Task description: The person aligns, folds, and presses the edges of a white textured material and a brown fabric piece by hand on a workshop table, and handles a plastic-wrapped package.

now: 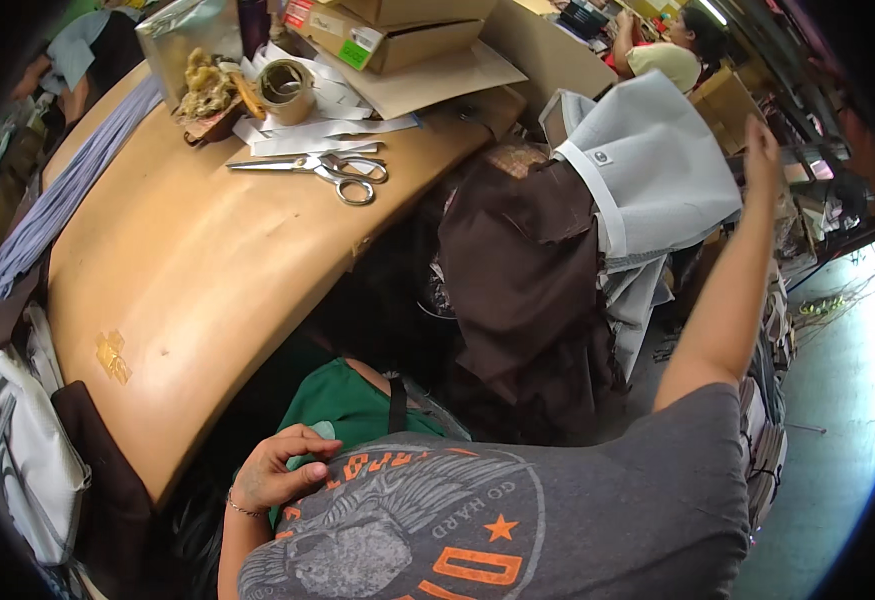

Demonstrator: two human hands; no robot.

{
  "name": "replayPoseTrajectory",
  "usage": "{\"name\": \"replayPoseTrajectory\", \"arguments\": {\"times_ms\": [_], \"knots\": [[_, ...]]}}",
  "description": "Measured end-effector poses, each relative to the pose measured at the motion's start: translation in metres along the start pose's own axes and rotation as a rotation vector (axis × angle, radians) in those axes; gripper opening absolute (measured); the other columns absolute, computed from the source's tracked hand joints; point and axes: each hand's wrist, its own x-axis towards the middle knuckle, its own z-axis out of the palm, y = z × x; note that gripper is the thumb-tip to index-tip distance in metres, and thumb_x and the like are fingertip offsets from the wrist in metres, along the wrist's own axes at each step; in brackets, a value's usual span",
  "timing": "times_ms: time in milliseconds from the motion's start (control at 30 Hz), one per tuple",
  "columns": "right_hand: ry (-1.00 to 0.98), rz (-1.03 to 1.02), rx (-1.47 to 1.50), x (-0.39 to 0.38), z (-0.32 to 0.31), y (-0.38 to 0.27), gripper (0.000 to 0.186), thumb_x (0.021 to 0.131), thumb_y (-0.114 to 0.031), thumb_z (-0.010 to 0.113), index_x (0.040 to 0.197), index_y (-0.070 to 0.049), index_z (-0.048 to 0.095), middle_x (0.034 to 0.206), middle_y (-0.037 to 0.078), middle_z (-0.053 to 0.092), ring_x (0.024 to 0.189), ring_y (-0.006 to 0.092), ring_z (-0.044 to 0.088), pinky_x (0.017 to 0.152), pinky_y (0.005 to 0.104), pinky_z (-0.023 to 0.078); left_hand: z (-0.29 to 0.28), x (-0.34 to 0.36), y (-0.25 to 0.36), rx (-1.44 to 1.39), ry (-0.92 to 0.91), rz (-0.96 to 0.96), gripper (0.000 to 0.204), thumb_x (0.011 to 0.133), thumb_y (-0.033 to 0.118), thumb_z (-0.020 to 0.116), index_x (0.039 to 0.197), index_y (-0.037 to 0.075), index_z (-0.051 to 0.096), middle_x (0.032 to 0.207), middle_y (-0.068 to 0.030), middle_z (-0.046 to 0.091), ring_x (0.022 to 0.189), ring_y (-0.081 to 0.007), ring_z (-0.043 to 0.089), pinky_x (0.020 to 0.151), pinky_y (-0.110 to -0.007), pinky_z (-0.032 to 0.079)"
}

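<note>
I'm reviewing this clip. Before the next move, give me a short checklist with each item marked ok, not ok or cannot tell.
1. Left hand in view: ok, in front of the grey shirt, fingers bent.
2. Right hand grip readable: not ok; raised at far right, too small to see any hold.
3. Right arm clear of the white cloth: cannot tell; they meet in the picture.
4. Scissors away from both hands: ok, lying on the table.
5. Brown cloth smooth: not ok, it hangs in folds.
</note>
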Motion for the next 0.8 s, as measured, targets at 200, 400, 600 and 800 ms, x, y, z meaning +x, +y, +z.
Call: {"name": "replayPoseTrajectory", "arguments": {"times_ms": [200, 400, 600, 800], "knots": [[-0.479, 0.122, -0.652, -0.128, 0.116, -0.079, 0.074, 0.068, -0.073, 0.041, 0.132, -0.035, 0.031, 0.143, 0.015, 0.009, 0.13, 0.0414, 0.003, 0.096, 0.0657, 0.007, 0.01, 0.01, -0.001, 0.3, 0.088, -0.06, 0.032, 0.073, 0.019, 0.068, 0.098, 0.001, 0.063, 0.085, -0.0087, 0.06, 0.083, -0.0184, 0.055, 0.077, -0.028, 0.042], [-0.55, 0.099, -0.525, -0.24, 0.195, -0.056, 0.073, 0.071, -0.068, 0.044, 0.134, -0.036, 0.026, 0.145, 0.012, 0.001, 0.131, 0.0381, -0.005, 0.098, 0.0633, 0.004, 0.006, 0.014, -0.022, -0.014, 0.191, -0.135, 0.032, 0.074, 0.014, 0.066, 0.103, 0.002, 0.061, 0.085, -0.0067, 0.057, 0.084, -0.015, 0.055, 0.077, -0.025, 0.042], [-0.634, 0.084, -0.565, -0.225, 0.207, -0.083, 0.075, 0.069, -0.069, 0.045, 0.134, -0.036, 0.027, 0.145, 0.012, 0.003, 0.131, 0.0369, -0.006, 0.098, 0.0637, 0.002, -0.011, -0.001, -0.007, 0.34, 0.473, 0.113, 0.025, 0.073, 0.011, 0.065, 0.095, 0.0, 0.062, 0.082, -0.0071, 0.058, 0.08, -0.0173, 0.055, 0.075, -0.027, 0.043], [-0.894, -0.461, -0.625, -0.109, 0.188, 0.046, 0.044, 0.083, -0.04, 0.049, 0.121, -0.019, 0.049, 0.126, 0.012, 0.045, 0.116, 0.0311, 0.041, 0.1, 0.0364, 0.03, -0.063, -0.093, 0.048, 0.611, 1.271, 0.393, 0.015, 0.077, -0.002, 0.058, 0.091, -0.002, 0.061, 0.082, -0.0097, 0.059, 0.078, -0.0177, 0.055, 0.071, -0.025, 0.043]]}}
